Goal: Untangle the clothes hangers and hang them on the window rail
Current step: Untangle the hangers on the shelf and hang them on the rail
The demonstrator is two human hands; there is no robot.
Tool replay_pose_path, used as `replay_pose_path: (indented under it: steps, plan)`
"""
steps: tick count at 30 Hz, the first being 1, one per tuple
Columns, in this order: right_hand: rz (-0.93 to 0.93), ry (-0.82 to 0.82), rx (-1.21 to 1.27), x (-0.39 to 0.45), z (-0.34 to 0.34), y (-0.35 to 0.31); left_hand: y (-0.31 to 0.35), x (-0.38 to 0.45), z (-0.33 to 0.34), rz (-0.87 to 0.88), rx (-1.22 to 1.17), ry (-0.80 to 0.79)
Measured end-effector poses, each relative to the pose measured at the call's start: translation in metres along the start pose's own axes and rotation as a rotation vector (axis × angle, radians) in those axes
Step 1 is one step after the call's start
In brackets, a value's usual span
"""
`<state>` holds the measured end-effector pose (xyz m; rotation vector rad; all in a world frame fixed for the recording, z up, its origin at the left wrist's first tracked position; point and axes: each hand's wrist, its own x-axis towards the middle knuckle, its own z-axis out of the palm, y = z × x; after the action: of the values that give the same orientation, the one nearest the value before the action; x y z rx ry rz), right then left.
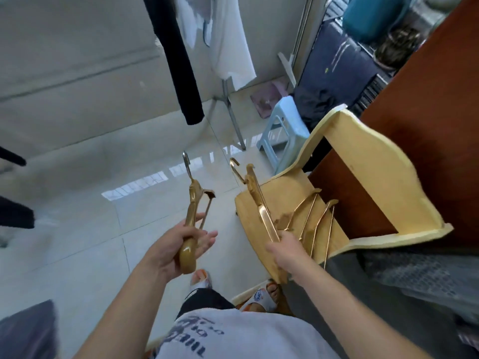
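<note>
Gripped in the left hand (178,242) is one gold hanger (193,216): thumb and palm close around its rounded shoulder end while the fingers stretch forward beside its thin lower bar. Its silver hook (187,163) points away from the person, over the glossy tiled floor (90,203). The right hand (283,251) clamps on the shoulder of a second gold hanger (259,206), whose gold hook (237,168) also points away; this hanger lies over the front edge of a pale wooden chair seat (274,193).

Just right of that hand a bundle of further gold hangers (311,216) rests on the seat, near its right edge. Several thin bars and shoulder tips cross one another there, and an exact count cannot be made out; it looks like two or three. Whether the right hand also holds part of this bundle is hidden by the hand itself.

Both held hangers are smooth, shiny, with wide flattened shoulders and slender rods beneath. The chair (363,161) has a curved backrest with a cream edge and stands against a reddish-brown wooden panel (427,112).

One light blue plastic stool (285,130) stands beyond the chair. One black garment (178,60) and one white garment (228,40) hang from above, their tops cut off by the frame. Two sandalled feet (261,296) show below.
</note>
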<state>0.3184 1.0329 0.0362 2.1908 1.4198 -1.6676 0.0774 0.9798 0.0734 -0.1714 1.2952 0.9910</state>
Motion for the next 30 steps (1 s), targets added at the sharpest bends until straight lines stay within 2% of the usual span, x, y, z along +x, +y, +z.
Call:
replay_pose_path:
  steps: [2,6,9,14,16,19,22,24,26,30]
  plan:
    - [-0.065,-0.049,-0.021,-0.021,-0.006,-0.038,0.016,-0.018,-0.006,0.0,0.017,0.044]
    - [-0.16,-0.081,-0.025,-0.053,-0.012,-0.101,0.054,-0.035,-0.028,-0.003,0.295,0.191]
    - [-0.208,-0.065,-0.104,-0.065,-0.005,-0.138,0.084,-0.041,-0.051,0.03,0.328,0.248]
    - [-0.248,-0.052,-0.075,-0.076,0.061,-0.235,0.172,-0.077,-0.117,0.185,0.172,0.125]
    - [-0.279,-0.051,-0.03,-0.08,0.093,-0.273,0.21,-0.101,-0.142,0.234,0.084,0.018]
    - [-0.36,-0.051,0.001,-0.096,0.124,-0.346,0.275,-0.144,-0.168,0.34,0.074,-0.132]
    - [-0.437,-0.02,-0.008,-0.115,0.132,-0.42,0.337,-0.176,-0.171,0.439,0.171,-0.119]
    - [-0.498,0.002,0.026,-0.123,0.131,-0.479,0.387,-0.186,-0.166,0.512,0.251,-0.036]
    - [-0.54,0.038,0.047,-0.127,0.124,-0.511,0.415,-0.188,-0.153,0.546,0.267,0.023]
    - [-0.594,0.076,0.043,-0.121,0.107,-0.56,0.454,-0.168,-0.132,0.614,0.198,0.014]
